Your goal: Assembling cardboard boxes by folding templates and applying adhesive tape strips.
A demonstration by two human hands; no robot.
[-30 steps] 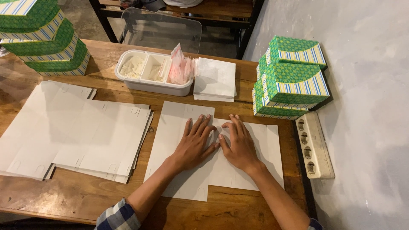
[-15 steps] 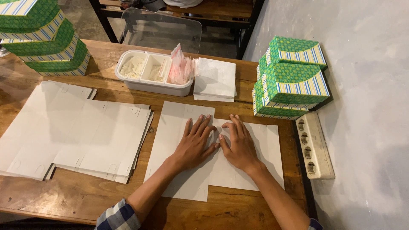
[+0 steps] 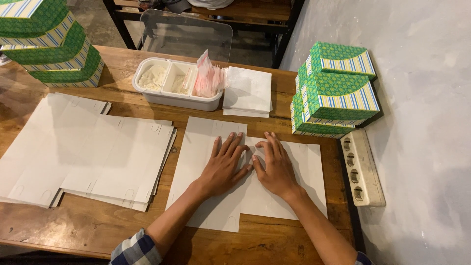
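Observation:
A flat white cardboard box blank (image 3: 206,147) lies on the wooden table (image 3: 294,240) in front of me. My left hand (image 3: 226,164) presses flat on its middle, fingers spread. My right hand (image 3: 274,164) lies flat beside it, fingers apart, thumb almost touching the left hand. Neither hand grips anything. A stack of more flat white blanks (image 3: 88,152) lies to the left.
Folded green patterned boxes are stacked at the right (image 3: 336,91) and at the far left (image 3: 46,41). A white divided tray (image 3: 169,95) with pink packets (image 3: 208,78), a pile of white napkins (image 3: 248,91), and a power strip (image 3: 360,167) at the table's right edge.

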